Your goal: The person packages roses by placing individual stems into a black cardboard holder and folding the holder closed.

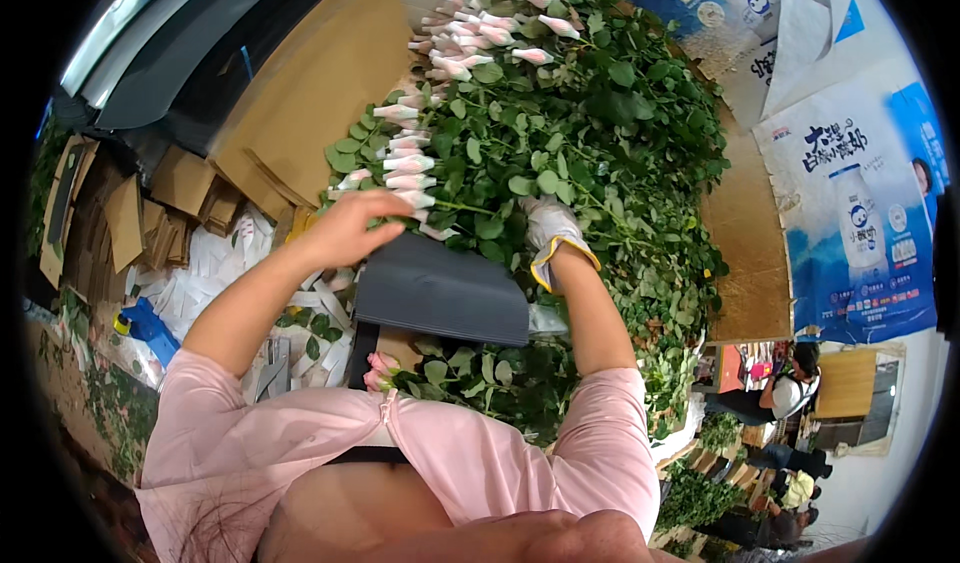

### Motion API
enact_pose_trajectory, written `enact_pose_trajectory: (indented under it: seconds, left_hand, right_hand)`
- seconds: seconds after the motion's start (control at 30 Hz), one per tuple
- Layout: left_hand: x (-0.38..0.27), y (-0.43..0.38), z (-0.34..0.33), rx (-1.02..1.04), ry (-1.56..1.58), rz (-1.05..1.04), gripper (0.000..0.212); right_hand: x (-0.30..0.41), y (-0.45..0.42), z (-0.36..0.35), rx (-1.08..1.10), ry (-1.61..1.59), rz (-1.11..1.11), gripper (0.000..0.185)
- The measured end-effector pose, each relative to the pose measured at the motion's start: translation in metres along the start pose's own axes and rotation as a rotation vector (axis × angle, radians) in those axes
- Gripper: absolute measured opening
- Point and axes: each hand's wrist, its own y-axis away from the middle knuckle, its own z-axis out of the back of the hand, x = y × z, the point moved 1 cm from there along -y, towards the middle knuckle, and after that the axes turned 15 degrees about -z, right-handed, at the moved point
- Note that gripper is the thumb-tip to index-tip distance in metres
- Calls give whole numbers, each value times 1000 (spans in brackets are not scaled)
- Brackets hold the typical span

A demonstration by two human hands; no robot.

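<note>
My bare left hand (358, 223) is at the near end of a row of rose buds in white-and-pink net sleeves (409, 164). Its thumb and index finger are apart, and the index fingertip is at or just above one sleeved bud (414, 198). A green stem (465, 207) runs from that bud towards my right hand (553, 231). That hand wears a whitish glove with a yellow-edged cuff, and leaves hide its fingertips. Just below both hands lies a dark grey corrugated sheet (442, 289). Unsleeved pink roses (381, 370) lie close to my body.
A large heap of leafy rose stems (630, 143) covers the middle and right. Cardboard (322, 90) stands behind at left, near white paper strips (217, 263) and a blue tape dispenser (150, 330). Printed sheets (847, 210) hang at right. Other people (795, 390) are farther off.
</note>
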Motion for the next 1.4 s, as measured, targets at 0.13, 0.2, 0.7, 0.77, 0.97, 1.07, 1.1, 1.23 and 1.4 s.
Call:
enact_pose_trajectory:
  seconds: [0.13, 0.2, 0.7, 0.77, 0.97, 1.07, 1.1, 1.23, 1.4]
  left_hand:
    - [90, -6, -40, 174, -303, 47, 39]
    - [112, -8, -58, 247, -310, 118, 41]
    - [108, -6, -58, 287, -686, -198, 43]
    - [130, -16, -53, 258, -613, -321, 41]
    - [141, -56, -16, 163, -102, 25, 29]
    - [115, -67, 12, 263, 268, 477, 29]
    - [108, -65, 23, 246, 326, 539, 29]
    - [28, -98, 18, 166, 218, 244, 30]
    - [89, -85, -30, -152, 244, 106, 38]
  right_hand:
    - [47, 12, 101, 123, 19, 9, 36]
    - [58, -11, 120, 51, 41, 66, 50]
    - [-19, 52, 185, -565, -147, 256, 43]
    - [-20, 79, 146, -325, -302, 35, 41]
    - [-44, 123, -69, 342, -22, 306, 54]
    - [-49, 112, 26, 268, -92, 301, 52]
    - [-36, 102, 62, 450, -141, -11, 47]
    - [26, 109, 137, -483, -484, 602, 78]
    - [16, 35, 129, -13, -387, 437, 24]
